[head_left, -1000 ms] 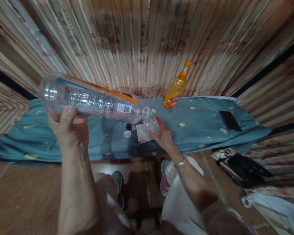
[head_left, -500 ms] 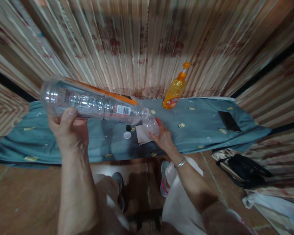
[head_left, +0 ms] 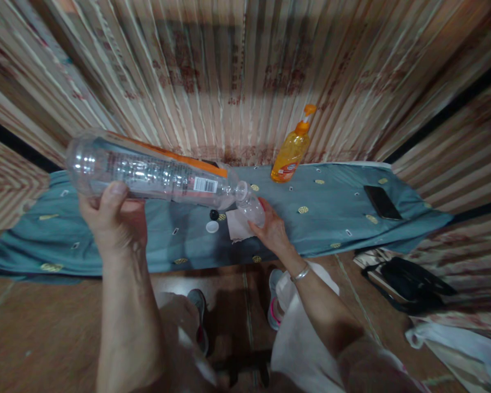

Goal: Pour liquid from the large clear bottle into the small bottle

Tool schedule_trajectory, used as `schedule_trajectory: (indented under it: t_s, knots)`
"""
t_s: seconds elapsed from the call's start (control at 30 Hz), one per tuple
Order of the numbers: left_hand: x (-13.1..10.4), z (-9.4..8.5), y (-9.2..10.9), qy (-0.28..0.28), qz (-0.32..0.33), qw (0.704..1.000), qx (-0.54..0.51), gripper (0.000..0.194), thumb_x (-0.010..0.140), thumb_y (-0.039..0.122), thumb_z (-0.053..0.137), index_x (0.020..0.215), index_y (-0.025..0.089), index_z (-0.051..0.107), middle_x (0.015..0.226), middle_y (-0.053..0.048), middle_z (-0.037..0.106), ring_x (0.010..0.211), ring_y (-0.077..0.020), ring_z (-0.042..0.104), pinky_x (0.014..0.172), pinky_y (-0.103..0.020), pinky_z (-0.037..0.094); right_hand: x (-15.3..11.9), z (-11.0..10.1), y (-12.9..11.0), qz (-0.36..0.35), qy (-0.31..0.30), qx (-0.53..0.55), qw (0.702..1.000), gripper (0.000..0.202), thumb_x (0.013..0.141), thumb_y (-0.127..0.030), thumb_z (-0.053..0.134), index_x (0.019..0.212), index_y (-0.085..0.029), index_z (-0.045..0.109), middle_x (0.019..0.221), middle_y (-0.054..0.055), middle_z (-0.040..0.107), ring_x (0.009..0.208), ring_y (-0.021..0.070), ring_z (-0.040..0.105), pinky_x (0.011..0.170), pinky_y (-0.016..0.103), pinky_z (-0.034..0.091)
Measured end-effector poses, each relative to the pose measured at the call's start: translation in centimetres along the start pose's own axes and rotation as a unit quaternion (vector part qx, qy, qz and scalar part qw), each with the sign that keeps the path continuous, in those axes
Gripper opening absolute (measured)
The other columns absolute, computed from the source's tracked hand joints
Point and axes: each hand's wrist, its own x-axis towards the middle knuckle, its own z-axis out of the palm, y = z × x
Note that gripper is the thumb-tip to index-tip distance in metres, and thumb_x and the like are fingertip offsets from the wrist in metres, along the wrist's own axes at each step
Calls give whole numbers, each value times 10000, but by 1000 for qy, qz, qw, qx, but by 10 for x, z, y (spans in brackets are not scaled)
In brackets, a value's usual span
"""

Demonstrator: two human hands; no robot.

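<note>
Count, bottles: 3, being one large clear bottle, one small clear bottle and one orange pump bottle. Caps: 2, one black cap, one white cap. Hands: 2, left hand and right hand. Paper piece: 1. Phone: 1. Bracelet: 1. Tablecloth: 1. Black bag: 1. Shoes: 2, one left shoe, one right shoe.

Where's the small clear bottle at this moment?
In the head view, the small clear bottle is near the centre, held in the right hand, its neck right at the neck of the large bottle in the left hand.
</note>
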Motion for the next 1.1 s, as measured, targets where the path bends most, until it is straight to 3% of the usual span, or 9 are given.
schedule_trajectory:
  t_s: [0.2,0.6,0.73,1.1]
  knots:
    - [0,1,0,2,-2,1000,-3,874,360,489,973,1177,286,737,1143,-61,729,1256,-363,666,1170,-607,472,0,-2,-2,7,0,4,1000,737,900,-345,718,1553,-150,438,1477,213,646,1333,351,663,1086,532,588]
    - [0,-3,-1,-9,-1,1000,6,933,405,509,963,1267,275,692,1205,-60,710,1236,-332,678,1178,-572,465,1,-3,-3,13,-10,-3,1000,743,886,-300,697,1546,-101,419,1497,239,627,1355,346,650,1123,522,564]
    - [-1,0,0,-19,-5,999,26,937,396,562,945,1260,301,691,1200,-40,710,1216,-318,676,1175,-565,462,1,-3,-3,12,-9,-1,1000,749,886,-312,706,1542,-90,423,1490,252,628,1353,350,652,1117,521,568]
    - [-3,9,5,-4,-5,1000,22,906,382,521,934,1230,312,693,1151,-51,709,1214,-345,672,1128,-564,500,0,-2,-4,16,-1,4,1000,746,883,-295,718,1549,-130,425,1485,230,638,1344,352,659,1098,542,583]
